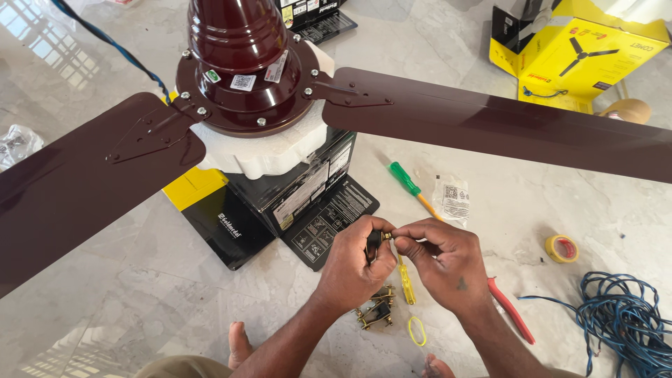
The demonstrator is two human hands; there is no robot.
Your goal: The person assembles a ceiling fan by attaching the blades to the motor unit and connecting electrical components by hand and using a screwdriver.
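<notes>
My left hand (pixel 355 264) grips a small dark part with a brass screw (pixel 378 238). My right hand (pixel 448 262) pinches the brass end of that same part from the right. Below my hands on the marble floor lie a dark bracket with brass bolts (pixel 376 311), a yellow-handled tester screwdriver (pixel 406 283) and a yellow rubber band (pixel 417 330). Just beyond my hands stands a maroon ceiling fan motor (pixel 241 63) on white foam atop a black and yellow carton (pixel 294 199), with a blade (pixel 504 122) to the right and a blade (pixel 84 175) to the left.
A green-handled screwdriver (pixel 407 180) and a small plastic packet (pixel 453 201) lie right of the carton. Red-handled pliers (pixel 512 312), a yellow tape roll (pixel 561 248) and a coil of blue wire (pixel 623 318) sit at the right. A yellow fan box (pixel 581 56) stands at the back right.
</notes>
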